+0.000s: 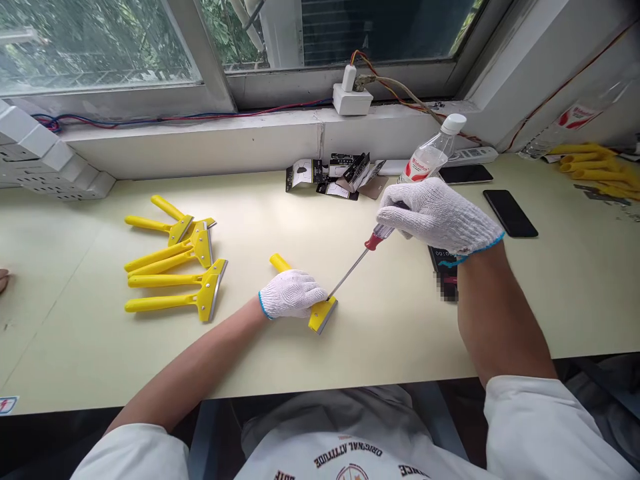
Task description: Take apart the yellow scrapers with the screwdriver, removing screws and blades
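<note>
On the table [280,360], clasps scraper [323,316] in left grip [293,294], likely for steadiness, and pinches tilted screwdriver [349,272] in right grip [434,213].

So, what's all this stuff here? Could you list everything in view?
window: one, grey-framed, back
wires: several, mixed colours, sill
socket block: one, white, sill
boxes: several, white, back left
cards: several, mostly black, back centre
bottle: one, clear and red, back right
phones: two, black, right
timer: one, black, right, partly hidden
yellow pile: one, yellow, far right, blurred
table: one, pale yellow, throughout
scrapers: seven by visible handles, yellow; six left, one centre
screwdriver: one, red and clear handle, centre
shirt: one, white, bottom
left hand: one, white-gloved, centre, on a scraper
right hand: one, white-gloved, right of centre, holding the screwdriver
</note>
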`<state>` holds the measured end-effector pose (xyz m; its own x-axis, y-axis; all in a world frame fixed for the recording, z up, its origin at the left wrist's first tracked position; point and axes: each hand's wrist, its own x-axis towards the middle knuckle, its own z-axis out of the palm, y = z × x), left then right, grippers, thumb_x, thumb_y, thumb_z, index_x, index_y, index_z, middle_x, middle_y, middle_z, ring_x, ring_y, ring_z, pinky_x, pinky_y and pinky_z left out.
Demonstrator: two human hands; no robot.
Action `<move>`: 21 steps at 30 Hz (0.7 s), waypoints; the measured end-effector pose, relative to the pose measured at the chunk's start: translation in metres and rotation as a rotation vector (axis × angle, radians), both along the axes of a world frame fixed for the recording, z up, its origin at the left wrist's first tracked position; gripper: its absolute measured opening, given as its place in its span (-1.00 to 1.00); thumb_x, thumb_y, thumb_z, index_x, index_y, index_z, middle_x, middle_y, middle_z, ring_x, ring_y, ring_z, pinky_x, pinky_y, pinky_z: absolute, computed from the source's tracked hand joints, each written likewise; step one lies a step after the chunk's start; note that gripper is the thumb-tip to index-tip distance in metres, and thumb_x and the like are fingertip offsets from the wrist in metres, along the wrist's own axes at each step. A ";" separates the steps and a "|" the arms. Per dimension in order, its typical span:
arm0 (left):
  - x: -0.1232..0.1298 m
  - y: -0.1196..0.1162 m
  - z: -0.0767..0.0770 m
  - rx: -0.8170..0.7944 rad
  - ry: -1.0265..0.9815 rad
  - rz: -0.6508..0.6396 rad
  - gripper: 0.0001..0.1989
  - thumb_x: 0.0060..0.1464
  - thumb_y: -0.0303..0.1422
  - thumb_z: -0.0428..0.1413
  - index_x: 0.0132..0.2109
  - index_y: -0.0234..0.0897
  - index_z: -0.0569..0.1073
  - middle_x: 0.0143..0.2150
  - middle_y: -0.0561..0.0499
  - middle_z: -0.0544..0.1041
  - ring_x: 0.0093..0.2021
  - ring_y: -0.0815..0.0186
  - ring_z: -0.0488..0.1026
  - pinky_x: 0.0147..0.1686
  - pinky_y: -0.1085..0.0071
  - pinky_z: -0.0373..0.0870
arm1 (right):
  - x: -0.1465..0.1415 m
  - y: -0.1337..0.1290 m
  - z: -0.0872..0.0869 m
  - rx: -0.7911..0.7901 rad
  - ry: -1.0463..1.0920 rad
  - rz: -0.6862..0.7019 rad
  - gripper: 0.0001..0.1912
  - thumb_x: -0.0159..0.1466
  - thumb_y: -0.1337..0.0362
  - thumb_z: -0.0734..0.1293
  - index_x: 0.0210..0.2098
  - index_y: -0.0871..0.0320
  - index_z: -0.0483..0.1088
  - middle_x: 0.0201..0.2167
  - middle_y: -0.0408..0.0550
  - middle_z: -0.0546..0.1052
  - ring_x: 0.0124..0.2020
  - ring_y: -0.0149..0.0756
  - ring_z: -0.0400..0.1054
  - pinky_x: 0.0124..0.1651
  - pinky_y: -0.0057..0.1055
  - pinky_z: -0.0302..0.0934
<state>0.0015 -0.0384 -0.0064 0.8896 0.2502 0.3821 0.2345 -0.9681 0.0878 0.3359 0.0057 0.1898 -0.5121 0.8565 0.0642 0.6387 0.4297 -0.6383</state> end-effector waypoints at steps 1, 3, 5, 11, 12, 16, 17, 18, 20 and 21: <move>0.000 0.000 0.000 0.002 0.001 -0.008 -0.89 0.27 -0.45 0.12 -0.08 -0.19 0.46 -0.40 0.05 0.57 -0.42 0.25 0.53 -0.38 0.32 0.38 | 0.000 0.000 0.000 -0.006 0.019 0.023 -0.73 0.46 0.06 0.39 -0.26 0.09 0.51 -0.45 -0.10 0.57 -0.45 -0.27 0.41 -0.39 -0.33 0.20; 0.000 0.000 0.001 0.005 0.003 -0.012 -0.89 0.27 -0.44 0.11 -0.07 -0.19 0.47 -0.40 0.05 0.58 -0.41 0.24 0.53 -0.38 0.31 0.39 | 0.003 0.001 -0.001 -0.076 0.089 0.135 -0.81 0.45 0.10 0.39 -0.17 0.07 0.53 -0.27 -0.05 0.64 -0.33 -0.22 0.47 -0.30 -0.31 0.29; 0.000 0.000 0.002 0.003 0.003 -0.002 -0.89 0.28 -0.44 0.12 -0.07 -0.20 0.47 -0.39 0.04 0.58 -0.41 0.24 0.53 -0.37 0.31 0.39 | 0.006 0.003 -0.003 -0.122 0.119 0.226 -0.84 0.45 0.13 0.38 -0.11 0.06 0.55 -0.18 -0.04 0.63 -0.30 -0.22 0.47 -0.25 -0.30 0.32; -0.002 0.000 -0.001 -0.025 0.055 0.000 -0.90 0.28 -0.43 0.14 -0.08 -0.19 0.47 -0.36 0.01 0.61 -0.37 0.24 0.57 -0.33 0.30 0.43 | -0.002 0.007 -0.013 0.086 -0.016 -0.003 -0.75 0.45 0.08 0.38 -0.28 0.09 0.50 -0.44 -0.10 0.53 -0.44 -0.27 0.36 -0.34 -0.31 0.15; -0.002 0.000 -0.002 -0.023 0.063 0.008 -0.91 0.28 -0.43 0.13 -0.08 -0.19 0.47 -0.36 0.01 0.61 -0.37 0.24 0.57 -0.33 0.30 0.43 | -0.003 0.006 -0.013 0.057 0.020 -0.014 -0.77 0.45 0.09 0.38 -0.27 0.09 0.49 -0.44 -0.10 0.53 -0.43 -0.26 0.36 -0.34 -0.31 0.16; -0.001 -0.001 -0.003 0.001 0.039 0.029 -0.93 0.30 -0.40 0.14 -0.08 -0.18 0.48 -0.41 0.04 0.58 -0.41 0.25 0.54 -0.38 0.30 0.39 | 0.004 0.006 -0.014 -0.214 0.228 0.141 -0.85 0.38 0.18 0.46 -0.12 0.05 0.46 -0.24 -0.07 0.60 -0.35 -0.23 0.45 -0.30 -0.31 0.32; -0.001 -0.001 -0.003 0.006 0.024 0.026 -0.93 0.29 -0.40 0.15 -0.08 -0.19 0.48 -0.41 0.05 0.57 -0.42 0.25 0.53 -0.39 0.30 0.38 | 0.006 0.006 -0.015 -0.242 0.245 0.185 -0.85 0.37 0.19 0.47 -0.11 0.04 0.47 -0.20 -0.06 0.61 -0.33 -0.23 0.46 -0.29 -0.30 0.36; 0.000 -0.001 -0.003 0.011 0.010 0.021 -0.93 0.29 -0.41 0.15 -0.09 -0.19 0.48 -0.42 0.05 0.57 -0.43 0.25 0.52 -0.39 0.30 0.37 | 0.008 0.007 -0.014 -0.244 0.235 0.201 -0.86 0.37 0.19 0.47 -0.11 0.03 0.48 -0.19 -0.06 0.62 -0.34 -0.24 0.47 -0.29 -0.30 0.37; 0.000 -0.001 -0.002 0.016 -0.005 0.010 -0.93 0.27 -0.43 0.14 -0.11 -0.19 0.48 -0.42 0.06 0.57 -0.43 0.25 0.51 -0.39 0.29 0.37 | 0.006 0.006 -0.013 -0.191 0.163 0.146 -0.87 0.39 0.16 0.47 -0.13 0.04 0.52 -0.28 -0.09 0.62 -0.42 -0.28 0.44 -0.37 -0.33 0.31; 0.001 -0.001 -0.001 0.015 -0.003 0.008 -0.92 0.26 -0.44 0.14 -0.11 -0.19 0.48 -0.42 0.06 0.57 -0.43 0.25 0.51 -0.39 0.29 0.37 | 0.004 0.005 -0.011 -0.143 0.118 0.095 -0.86 0.40 0.13 0.46 -0.16 0.05 0.53 -0.35 -0.11 0.60 -0.46 -0.30 0.41 -0.41 -0.35 0.26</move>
